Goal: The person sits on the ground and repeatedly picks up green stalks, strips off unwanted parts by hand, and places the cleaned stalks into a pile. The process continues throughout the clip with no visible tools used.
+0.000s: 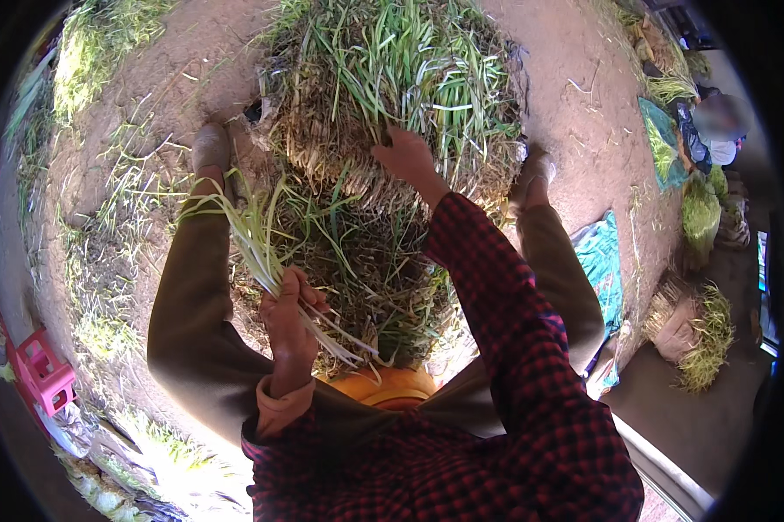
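My left hand [292,313] is closed around a small bunch of pale green leafy stalks [255,241], their leaves pointing up and left and their white ends down and right. My right hand [405,155] reaches to the near side of a large heap of long green stalks with brown, dry, rooty ends [392,85]. Its fingertips touch the stalks there; whether they grip any is hard to tell. Between my legs lies a lower pile of loose dark leaves and trimmings [366,261].
An orange round seat or tub [382,388] is between my thighs. A pink plastic stool [45,372] stands at left. Teal plastic sheeting [602,267] lies by my right leg. Tied bundles of stalks [700,209] and a person [721,124] are at the far right. Scattered leaves cover the dirt floor at left.
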A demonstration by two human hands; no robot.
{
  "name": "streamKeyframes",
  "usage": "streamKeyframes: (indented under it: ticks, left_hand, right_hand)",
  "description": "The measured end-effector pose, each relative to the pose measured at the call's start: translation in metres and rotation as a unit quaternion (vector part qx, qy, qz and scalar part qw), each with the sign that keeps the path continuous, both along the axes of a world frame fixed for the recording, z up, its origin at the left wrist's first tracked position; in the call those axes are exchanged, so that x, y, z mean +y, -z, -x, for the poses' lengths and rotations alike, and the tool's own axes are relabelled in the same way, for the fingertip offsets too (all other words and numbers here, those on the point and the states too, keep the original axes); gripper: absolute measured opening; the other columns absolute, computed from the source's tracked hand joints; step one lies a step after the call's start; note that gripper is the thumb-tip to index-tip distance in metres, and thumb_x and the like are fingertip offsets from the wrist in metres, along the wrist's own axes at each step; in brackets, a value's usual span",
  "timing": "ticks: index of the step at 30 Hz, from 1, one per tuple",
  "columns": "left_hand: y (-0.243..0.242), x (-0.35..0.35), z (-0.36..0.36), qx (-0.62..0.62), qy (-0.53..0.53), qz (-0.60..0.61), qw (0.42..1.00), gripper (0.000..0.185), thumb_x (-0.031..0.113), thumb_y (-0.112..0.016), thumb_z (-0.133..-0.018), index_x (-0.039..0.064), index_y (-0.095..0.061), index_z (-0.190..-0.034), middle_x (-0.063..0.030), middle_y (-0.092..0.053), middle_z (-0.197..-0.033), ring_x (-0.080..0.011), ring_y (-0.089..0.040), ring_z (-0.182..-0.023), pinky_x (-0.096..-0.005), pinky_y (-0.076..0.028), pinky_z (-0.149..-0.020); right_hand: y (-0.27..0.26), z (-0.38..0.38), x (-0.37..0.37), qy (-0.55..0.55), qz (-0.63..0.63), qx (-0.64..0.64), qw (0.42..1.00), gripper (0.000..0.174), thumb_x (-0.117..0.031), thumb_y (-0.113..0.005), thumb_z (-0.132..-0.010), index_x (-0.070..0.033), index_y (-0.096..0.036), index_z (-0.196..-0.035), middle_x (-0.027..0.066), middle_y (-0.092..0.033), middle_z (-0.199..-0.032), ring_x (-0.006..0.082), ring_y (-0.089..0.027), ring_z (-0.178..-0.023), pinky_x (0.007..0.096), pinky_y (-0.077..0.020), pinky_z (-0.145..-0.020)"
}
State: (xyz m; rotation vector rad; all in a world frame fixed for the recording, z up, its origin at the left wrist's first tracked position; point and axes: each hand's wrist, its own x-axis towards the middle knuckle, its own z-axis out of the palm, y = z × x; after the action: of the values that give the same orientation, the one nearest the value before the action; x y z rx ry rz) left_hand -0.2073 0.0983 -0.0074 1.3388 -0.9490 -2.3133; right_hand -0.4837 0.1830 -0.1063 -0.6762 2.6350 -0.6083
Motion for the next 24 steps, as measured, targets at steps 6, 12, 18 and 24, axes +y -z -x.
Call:
streamKeyframes:
  ticks: [6, 12, 18, 24]
  left_hand:
    - [-0.003, -0.001, -0.004, 0.027, 0.035, -0.036, 0.998, 0.016, 0.022, -0.052, -0.091, 0.007, -0.052, -0.085, 0.0003, -0.047, -0.059, -0.0083, -0.044, -0.042, -0.0213, -0.034, -0.034]
    - [-0.010, 0.003, 0.000, -0.002, 0.046, -0.053, 0.998, 0.014, 0.022, -0.055, -0.089, 0.009, -0.052, -0.085, 0.0017, -0.046, -0.058, -0.0056, -0.040, -0.040, -0.0190, -0.029, -0.033]
    - [-0.011, 0.010, -0.002, 0.056, 0.058, -0.049, 0.996, 0.010, 0.017, -0.059, -0.087, 0.009, -0.055, -0.084, 0.0007, -0.049, -0.057, -0.0052, -0.039, -0.038, -0.0188, -0.028, -0.033]
    - [-0.004, 0.018, 0.003, 0.037, 0.095, 0.025, 0.994, 0.014, 0.012, -0.064, -0.082, 0.008, -0.056, -0.092, -0.0016, -0.056, -0.064, -0.0035, -0.039, -0.039, -0.0176, -0.028, -0.033]
  right_hand:
    - [-0.050, -0.066, 0.045, 0.005, 0.068, -0.138, 0.988, 0.029, -0.030, -0.060, -0.077, -0.002, -0.057, -0.084, 0.0173, -0.058, -0.070, 0.0285, -0.059, -0.065, 0.0412, -0.0454, -0.061]
    - [-0.049, -0.115, 0.084, 0.059, 0.161, 0.048, 0.984, 0.015, -0.018, -0.062, -0.078, -0.003, -0.060, -0.081, 0.0142, -0.058, -0.070, 0.0266, -0.056, -0.054, 0.0369, -0.0449, -0.050]
    - [-0.074, -0.156, 0.089, 0.112, 0.152, 0.160, 0.969, 0.013, -0.012, -0.065, -0.076, -0.002, -0.062, -0.084, 0.0113, -0.059, -0.072, 0.0221, -0.055, -0.053, 0.0331, -0.0451, -0.046]
    - [-0.095, -0.216, 0.082, 0.031, 0.185, 0.126, 0.974, 0.007, -0.013, -0.063, -0.075, -0.010, -0.057, -0.076, 0.0079, -0.051, -0.067, 0.0242, -0.052, -0.050, 0.0383, -0.0395, -0.041]
